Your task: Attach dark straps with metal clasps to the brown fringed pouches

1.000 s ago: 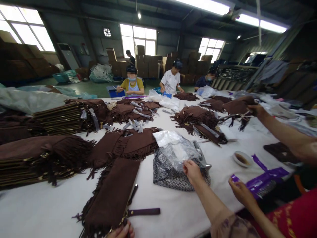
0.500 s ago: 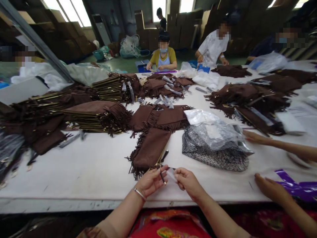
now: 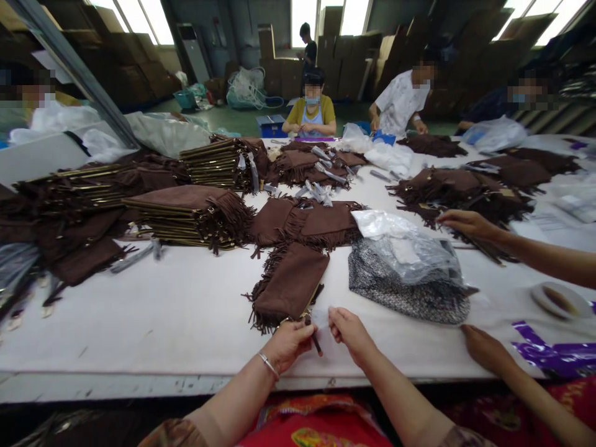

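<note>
Head view: the person's two hands at a brown fringed pouch.
The pouch lies on the white table, forward of the left hand, whose thumb and fingers are clamped on its dark strap. Right hand: fingertips together beside clear film; whether they grip it, I cannot tell.

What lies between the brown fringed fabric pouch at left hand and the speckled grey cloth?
Bare white tabletop separates the pouch and the cloth, in the head view.

Single head view, facing forward and down over near table edge.
</note>
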A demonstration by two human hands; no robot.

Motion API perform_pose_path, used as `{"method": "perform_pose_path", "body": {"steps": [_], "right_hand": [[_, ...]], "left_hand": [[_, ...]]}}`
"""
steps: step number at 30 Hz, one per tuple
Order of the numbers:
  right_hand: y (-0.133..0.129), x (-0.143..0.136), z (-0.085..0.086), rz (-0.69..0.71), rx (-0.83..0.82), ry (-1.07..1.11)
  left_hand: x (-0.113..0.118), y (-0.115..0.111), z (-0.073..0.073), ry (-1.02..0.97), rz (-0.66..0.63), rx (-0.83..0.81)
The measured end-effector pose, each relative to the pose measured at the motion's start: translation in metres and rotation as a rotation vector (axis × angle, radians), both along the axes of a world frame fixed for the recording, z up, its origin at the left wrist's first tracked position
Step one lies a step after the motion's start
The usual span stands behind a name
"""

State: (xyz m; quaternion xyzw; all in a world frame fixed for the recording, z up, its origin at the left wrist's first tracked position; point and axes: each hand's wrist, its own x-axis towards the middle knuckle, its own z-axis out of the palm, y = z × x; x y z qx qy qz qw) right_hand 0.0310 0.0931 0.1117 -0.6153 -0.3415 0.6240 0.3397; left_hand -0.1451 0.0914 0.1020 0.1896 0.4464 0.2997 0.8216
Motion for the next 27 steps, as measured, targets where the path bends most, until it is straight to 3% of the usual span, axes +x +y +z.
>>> {"method": "perform_pose_path", "body": {"steps": [3,9,16,21,24,27], "right_hand": [[-0.016,-0.008,-0.009,0.01,-0.115,0.142],[-0.009,-0.016,-0.012,0.03,0.031,-0.195],[-0.011,-0.017,-0.011,-0.016,0.113,-0.279],[-0.012,-0.028,-0.015,-0.043,0.09,-0.255],[-0.008,-0.018,-0.016,-0.072,0.099,-0.3],[0.001,0.014,-0.014,-0.17,0.165,-0.404]], "left_hand": [[-0.003,-0.002,-0.006,0.043,-0.003,-0.024],[-0.008,-0.006,-0.018,0.12,-0.047,-0.032],[-0.02,0.001,-0.005,0.005,-0.03,-0.04],[-0.012,0.002,-0.002,0.082,-0.006,0.0],[-0.008,0.004,-0.001,0.165,0.017,0.05],[-0.012,0.01,-0.002,0.245,-0.002,0.08]]}}
